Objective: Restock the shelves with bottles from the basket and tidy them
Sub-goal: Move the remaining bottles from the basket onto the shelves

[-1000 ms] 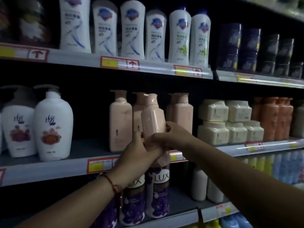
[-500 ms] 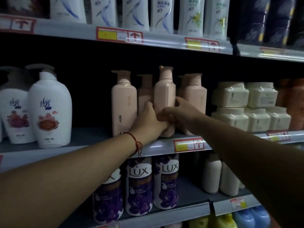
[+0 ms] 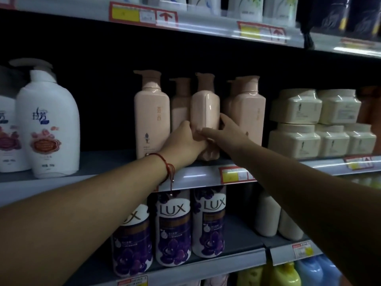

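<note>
A pink pump bottle (image 3: 205, 108) stands upright on the middle shelf (image 3: 193, 175), turned edge-on between other pink bottles (image 3: 152, 114). My left hand (image 3: 183, 141) grips its lower left side and my right hand (image 3: 224, 133) grips its lower right side. Another pink bottle (image 3: 248, 112) stands just to the right, and one more (image 3: 180, 104) sits behind. The basket is out of view.
White pump bottles (image 3: 48, 124) stand at the left of the same shelf, with a gap between them and the pink ones. Cream jars (image 3: 309, 124) are stacked at the right. Purple LUX bottles (image 3: 175, 228) fill the shelf below, and white bottles line the shelf above.
Both hands have carried the pink bottle up over the shelf edge and set it upright among the other pink bottles. The camera has moved closer to the shelf.
</note>
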`<state>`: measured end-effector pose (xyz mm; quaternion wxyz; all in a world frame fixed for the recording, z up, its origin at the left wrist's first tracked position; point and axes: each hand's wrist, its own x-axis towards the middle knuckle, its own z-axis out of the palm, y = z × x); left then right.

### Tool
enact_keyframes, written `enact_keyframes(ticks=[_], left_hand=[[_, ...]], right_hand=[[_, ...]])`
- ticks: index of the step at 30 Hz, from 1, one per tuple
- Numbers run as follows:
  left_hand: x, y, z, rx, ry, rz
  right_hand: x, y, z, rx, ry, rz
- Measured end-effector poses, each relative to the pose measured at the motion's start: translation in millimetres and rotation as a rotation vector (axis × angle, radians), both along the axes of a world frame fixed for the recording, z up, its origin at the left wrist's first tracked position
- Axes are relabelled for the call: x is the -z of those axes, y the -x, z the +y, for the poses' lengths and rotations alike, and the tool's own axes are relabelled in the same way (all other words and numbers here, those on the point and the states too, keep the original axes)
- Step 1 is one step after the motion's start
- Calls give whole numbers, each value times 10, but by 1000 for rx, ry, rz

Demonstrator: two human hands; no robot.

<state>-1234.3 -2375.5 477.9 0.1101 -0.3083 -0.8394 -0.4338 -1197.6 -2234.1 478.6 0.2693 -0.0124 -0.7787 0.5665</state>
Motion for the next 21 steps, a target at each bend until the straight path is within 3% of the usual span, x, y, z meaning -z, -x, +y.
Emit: enact_keyframes(ticks=[8,15,21], left_hand=[[68,63,16,-4,66,38],[130,4,-12,-45,176,79],[433,-696,-561,79,7,192]], right_hand=[[140,5,-79,176,-117,74],[182,-193,-79,128,-165,-2],[515,-1147,-226,173,-126,-107]])
